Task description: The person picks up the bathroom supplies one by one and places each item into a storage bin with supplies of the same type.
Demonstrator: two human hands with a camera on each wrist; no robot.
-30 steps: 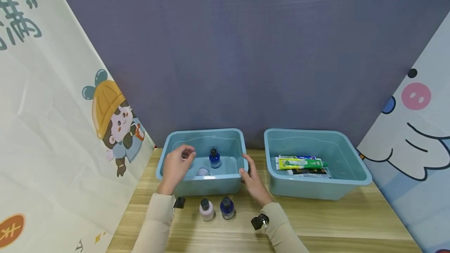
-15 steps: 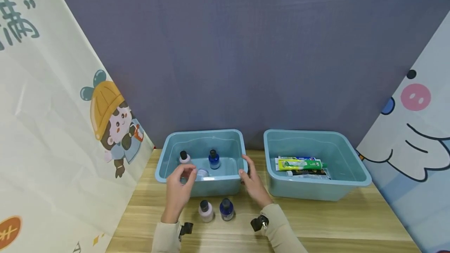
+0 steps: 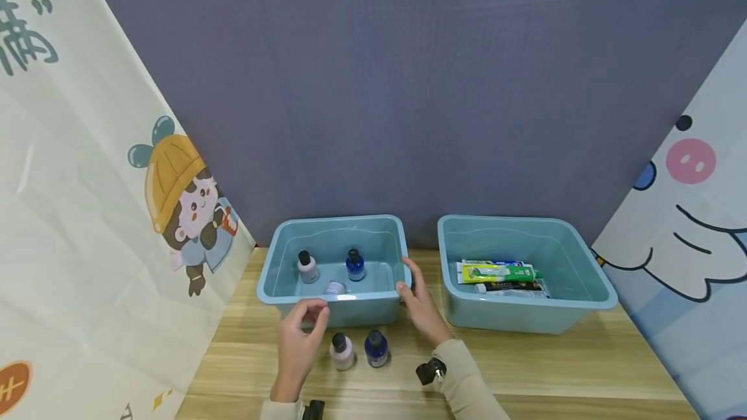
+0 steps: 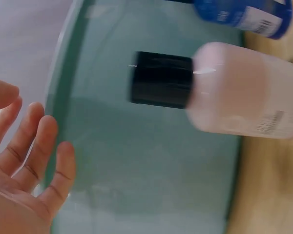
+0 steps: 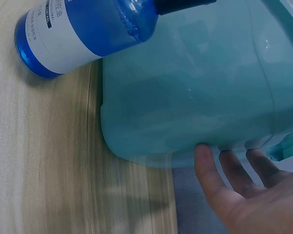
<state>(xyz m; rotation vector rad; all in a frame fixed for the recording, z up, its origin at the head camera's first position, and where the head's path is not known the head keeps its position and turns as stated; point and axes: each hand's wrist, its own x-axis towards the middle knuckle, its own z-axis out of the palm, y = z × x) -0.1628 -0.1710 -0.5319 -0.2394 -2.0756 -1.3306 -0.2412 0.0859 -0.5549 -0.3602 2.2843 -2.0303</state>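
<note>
My left hand hovers just before the front rim of the left blue-green plastic bin, thumb and forefinger loosely bent with nothing between them. Beside it on the table stand a pale pink bottle and a dark blue bottle, both black-capped. My right hand holds the bin's front right corner; its fingers touch the outer wall in the right wrist view. Inside the bin stand another pink bottle and blue bottle. A pale lilac item is partly hidden behind the front rim.
A second blue-green bin stands to the right, with several toothpaste-like tubes in it. Both bins sit on a wood-grain table, against a grey-blue backdrop. Printed sheets hang on both sides.
My left hand has withdrawn from inside the left bin, back toward me and below the front rim. The pink bottle inside has come into full view. My right hand stays at the corner.
</note>
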